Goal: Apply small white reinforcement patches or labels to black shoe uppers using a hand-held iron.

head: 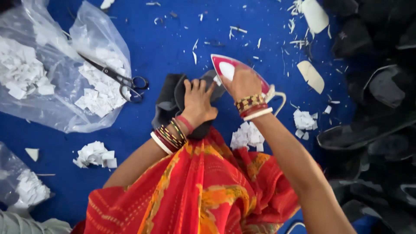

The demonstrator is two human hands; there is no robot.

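Gripped: iron (231, 69) in right hand (245, 82); left hand (198, 104) flat on dark fabric (167, 102)

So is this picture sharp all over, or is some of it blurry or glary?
Head view: even, soft light. The scissors are fairly crisp, the right hand on the iron looks slightly smeared, the plastic bag shows pale sheen, and the dark pile loses detail in shadow.

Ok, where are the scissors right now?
In the head view, the scissors lie left of the left hand, resting on the clear plastic bag of white paper pieces.
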